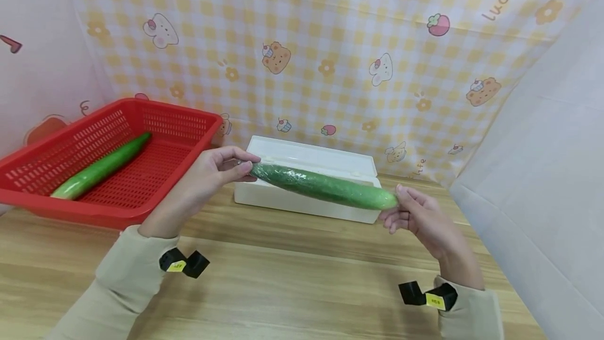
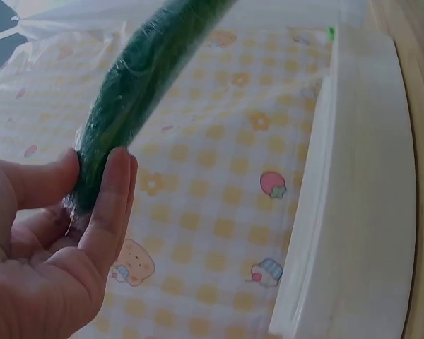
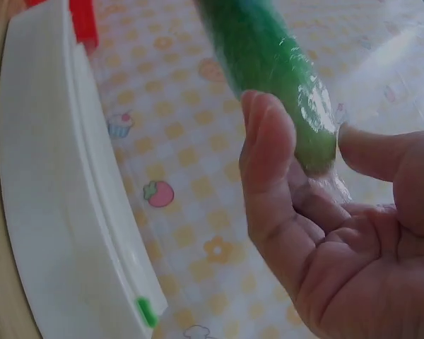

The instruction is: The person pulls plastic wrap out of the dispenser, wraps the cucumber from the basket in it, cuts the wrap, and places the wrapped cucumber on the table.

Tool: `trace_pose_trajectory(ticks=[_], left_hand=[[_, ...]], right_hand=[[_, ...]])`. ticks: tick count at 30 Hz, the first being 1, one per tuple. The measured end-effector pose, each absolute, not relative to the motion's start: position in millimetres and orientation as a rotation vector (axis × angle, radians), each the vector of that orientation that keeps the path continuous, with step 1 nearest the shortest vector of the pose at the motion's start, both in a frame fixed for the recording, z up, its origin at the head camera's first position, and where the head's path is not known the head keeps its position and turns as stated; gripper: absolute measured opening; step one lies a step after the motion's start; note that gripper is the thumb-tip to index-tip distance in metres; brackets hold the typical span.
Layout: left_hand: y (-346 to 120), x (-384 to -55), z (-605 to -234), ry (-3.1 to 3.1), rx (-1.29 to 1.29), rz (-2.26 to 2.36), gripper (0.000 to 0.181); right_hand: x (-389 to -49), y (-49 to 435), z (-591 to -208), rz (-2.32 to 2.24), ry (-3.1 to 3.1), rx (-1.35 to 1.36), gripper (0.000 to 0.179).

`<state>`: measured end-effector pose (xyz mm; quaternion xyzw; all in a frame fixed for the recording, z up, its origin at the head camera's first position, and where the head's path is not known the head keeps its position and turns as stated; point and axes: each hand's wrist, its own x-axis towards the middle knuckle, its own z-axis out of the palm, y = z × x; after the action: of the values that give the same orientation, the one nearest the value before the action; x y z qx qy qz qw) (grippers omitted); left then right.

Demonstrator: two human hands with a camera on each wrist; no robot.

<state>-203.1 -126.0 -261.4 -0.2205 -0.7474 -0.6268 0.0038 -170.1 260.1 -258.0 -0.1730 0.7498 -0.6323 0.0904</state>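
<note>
A long green cucumber [image 1: 325, 187], covered in shiny clear film, is held up by both hands in front of a white box. My left hand [image 1: 214, 169] pinches its darker end between thumb and fingers; in the left wrist view the film [image 2: 78, 212] bunches at that tip. At the paler end, my right hand [image 1: 420, 216] grips with thumb and fingers, and loose film [image 3: 331, 185] sticks out past the tip in the right wrist view. Behind the cucumber the long white box [image 1: 302, 204] stands on the table with its lid [image 1: 311, 152] raised; the cucumber hides part of its opening.
To the left stands a red slotted basket [image 1: 179, 169] with another cucumber [image 1: 104, 168] lying in it. A patterned yellow-check cloth [image 1: 306, 88] hangs behind, and a pale sheet [image 1: 533, 161] bounds the right side. The wooden table [image 1: 292, 282] extends under both forearms.
</note>
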Motion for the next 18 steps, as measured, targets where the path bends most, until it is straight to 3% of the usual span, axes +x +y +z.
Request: trace_pose_trajectory(ticks=[4,8,12,18], left_hand=[[-123,-202,-262,-2.424,-0.805,-1.726,0.04],[-115,-196,-263,-2.47,-0.882,-1.114,0.054],[-108,-194,-265,-2.293,-0.879,-0.619,0.049],[-107,-194,-268,-2.166,-0.944,-0.52,0.043]], right_hand=[[-168,257,-255,-1.986,2.23,-0.439,0.025],[-166,252,-253,-2.025,2.27,-0.381,0.027],[-165,248,-252,-2.021,2.275,-0.373,0.026],[-165,244,-254,-1.97,2.301,-0.368,0.026]])
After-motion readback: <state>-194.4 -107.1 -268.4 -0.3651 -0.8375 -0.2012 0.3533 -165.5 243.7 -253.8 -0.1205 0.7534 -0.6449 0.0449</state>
